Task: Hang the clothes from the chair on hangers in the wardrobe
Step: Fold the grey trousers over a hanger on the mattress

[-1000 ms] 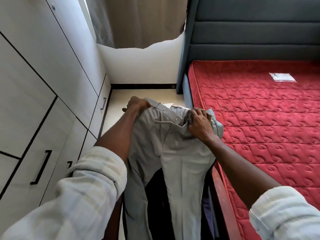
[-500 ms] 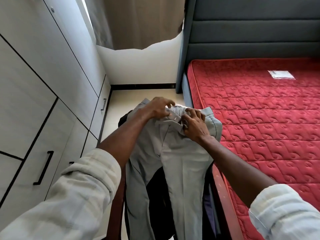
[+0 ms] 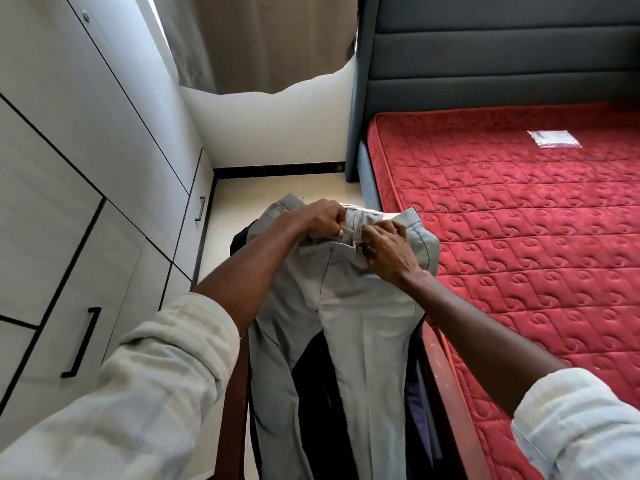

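Light grey trousers [image 3: 363,341] hang over the back of a dark wooden chair [image 3: 233,410], legs falling toward me. My left hand [image 3: 322,218] and my right hand [image 3: 386,252] both pinch the waistband at its front fastening, close together at the top of the trousers. Dark clothes [image 3: 315,386] lie under the trousers on the chair. The white wardrobe [image 3: 79,188] stands closed on the left. No hanger is in view.
A bed with a bare red mattress [image 3: 519,237] and a grey padded headboard [image 3: 502,57] fills the right side, tight against the chair. A small white packet [image 3: 553,138] lies on the mattress. A strip of pale floor [image 3: 277,192] runs between wardrobe and bed.
My left hand moved right along the waistband from its left corner to the front fastening, meeting my right hand. The trousers' top bunched up slightly.
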